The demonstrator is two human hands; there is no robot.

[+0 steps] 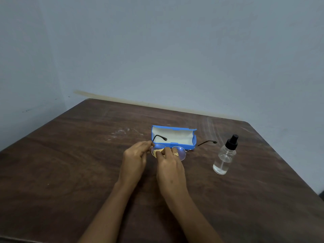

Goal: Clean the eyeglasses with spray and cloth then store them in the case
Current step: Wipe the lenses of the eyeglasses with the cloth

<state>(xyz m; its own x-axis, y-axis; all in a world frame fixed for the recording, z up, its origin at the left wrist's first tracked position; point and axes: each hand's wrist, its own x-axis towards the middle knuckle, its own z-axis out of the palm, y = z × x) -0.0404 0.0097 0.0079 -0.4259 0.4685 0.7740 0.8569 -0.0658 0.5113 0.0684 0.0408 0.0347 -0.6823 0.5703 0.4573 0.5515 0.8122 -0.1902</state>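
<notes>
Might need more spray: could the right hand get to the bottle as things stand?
Probably yes: the spray bottle stands upright with bare table between, but the right hand holds the cloth.

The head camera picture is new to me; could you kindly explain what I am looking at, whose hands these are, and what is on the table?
There is no machine here: one wide-angle camera worn on a person's head looks forward and down, so the two bare arms reaching in from the bottom are the wearer's own. They work over a dark wooden table set against a pale wall. The left hand pinches the eyeglasses at the frame's left corner. The right hand, with a ring on one finger, presses a small yellowish cloth against the left lens. Just behind them a blue case lies open with a pale lining. To the right stands a clear spray bottle with a black nozzle, untouched.
</notes>
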